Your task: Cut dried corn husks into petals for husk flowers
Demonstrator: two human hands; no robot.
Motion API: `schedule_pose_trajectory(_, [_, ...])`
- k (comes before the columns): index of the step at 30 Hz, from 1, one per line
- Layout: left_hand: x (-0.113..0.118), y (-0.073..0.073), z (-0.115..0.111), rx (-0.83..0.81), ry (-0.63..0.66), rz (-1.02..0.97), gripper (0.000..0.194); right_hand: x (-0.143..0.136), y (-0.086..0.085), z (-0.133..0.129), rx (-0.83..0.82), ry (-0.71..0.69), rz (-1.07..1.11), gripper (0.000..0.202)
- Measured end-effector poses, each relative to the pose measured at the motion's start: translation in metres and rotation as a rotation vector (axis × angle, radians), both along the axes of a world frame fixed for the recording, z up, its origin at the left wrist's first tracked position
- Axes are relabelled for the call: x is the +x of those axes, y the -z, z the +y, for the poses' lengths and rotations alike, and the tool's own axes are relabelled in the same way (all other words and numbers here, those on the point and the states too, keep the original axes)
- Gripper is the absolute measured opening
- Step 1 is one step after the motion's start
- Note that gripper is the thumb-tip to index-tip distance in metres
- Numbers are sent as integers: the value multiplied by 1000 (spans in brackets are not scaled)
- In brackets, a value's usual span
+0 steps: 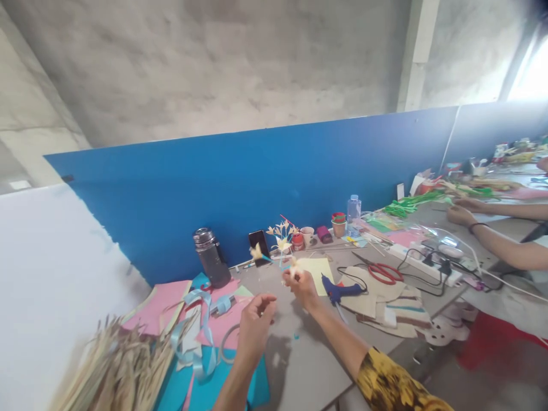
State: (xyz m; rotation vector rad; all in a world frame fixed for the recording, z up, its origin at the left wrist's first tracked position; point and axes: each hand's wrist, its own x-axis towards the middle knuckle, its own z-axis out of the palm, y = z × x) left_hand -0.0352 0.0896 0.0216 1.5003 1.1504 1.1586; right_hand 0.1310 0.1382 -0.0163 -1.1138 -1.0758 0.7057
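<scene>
My right hand (303, 290) is closed round the lower part of a spray of cream artificial flowers (283, 244) with pale blue stems, held upright over the table. One flower (257, 252) leans out to the left on its own blue stem. To the left and nearer me, my left hand (254, 322) is raised with its fingers curled and the thumb close to the fingertips. Whatever they pinch, if anything, is too small to make out. A blue hot glue gun (340, 290) lies just right of my right hand, beside a yellow paper sheet (319, 271).
Dried husks (124, 365), light blue ribbon (206, 325) and coloured paper (158, 308) lie at left. Behind stand a dark flask (213, 260), a phone (259, 245) and a bottle (353, 216). Red scissors (383, 273) and a power strip (423, 265) lie right. Another person's hands (464, 212) work beyond.
</scene>
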Motion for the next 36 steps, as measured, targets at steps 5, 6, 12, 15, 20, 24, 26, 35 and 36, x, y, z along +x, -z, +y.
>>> schedule_pose_trajectory(5, [17,8,28,39,-29,-6,17,-4,-2,12,-27,-63,47,26])
schedule_pose_trajectory(6, [20,11,35,37,-33,-21,18,-4,-2,15,-32,-66,54,27])
schedule_pose_trajectory(12, [26,40,65,17,-84,-76,19,-5,8,23,-58,-34,89,25])
schedule_pose_trajectory(15, [28,52,65,29,-108,-77,22,-12,17,22,-58,-11,101,23])
schedule_pose_trajectory(20, [31,62,61,60,-127,-50,23,-24,32,20,-82,13,105,20])
schedule_pose_trajectory(24, [30,67,63,9,-110,-65,21,-28,38,21,-95,-3,88,18])
schedule_pose_trajectory(26, [29,69,63,-19,-111,-94,22,-29,39,22,-98,-16,85,19])
schedule_pose_trajectory(35, [33,63,58,10,-160,-32,26,-26,38,19,-93,-66,106,19])
schedule_pose_trajectory(36, [33,63,59,5,-152,-24,24,-25,38,18,-92,-73,108,18])
